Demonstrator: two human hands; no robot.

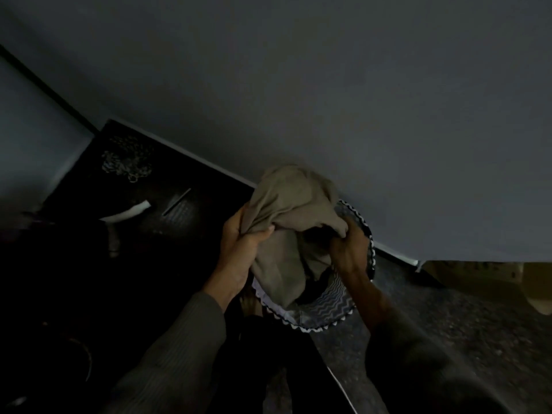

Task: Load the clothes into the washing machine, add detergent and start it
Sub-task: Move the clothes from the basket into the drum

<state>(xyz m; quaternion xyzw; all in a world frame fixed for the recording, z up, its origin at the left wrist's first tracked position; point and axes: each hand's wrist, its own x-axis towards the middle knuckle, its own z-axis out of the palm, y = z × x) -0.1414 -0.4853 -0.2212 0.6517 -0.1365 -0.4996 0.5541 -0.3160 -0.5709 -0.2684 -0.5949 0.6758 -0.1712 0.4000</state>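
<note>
A beige garment (286,222) is bunched up above a round laundry basket (324,306) with a zigzag pattern and a toothed rim, standing on the floor by the wall. My left hand (239,246) grips the garment's left side. My right hand (348,243) grips its right side over the basket's far rim. Dark clothes (310,291) lie inside the basket under the garment. No washing machine or detergent is in view.
A grey wall (328,100) fills the upper half. A dark low cabinet (143,186) with a chain-like item and a white strip stands to the left. Speckled floor (448,318) runs to the right, with a pale object (534,282) at the right edge. The room is dim.
</note>
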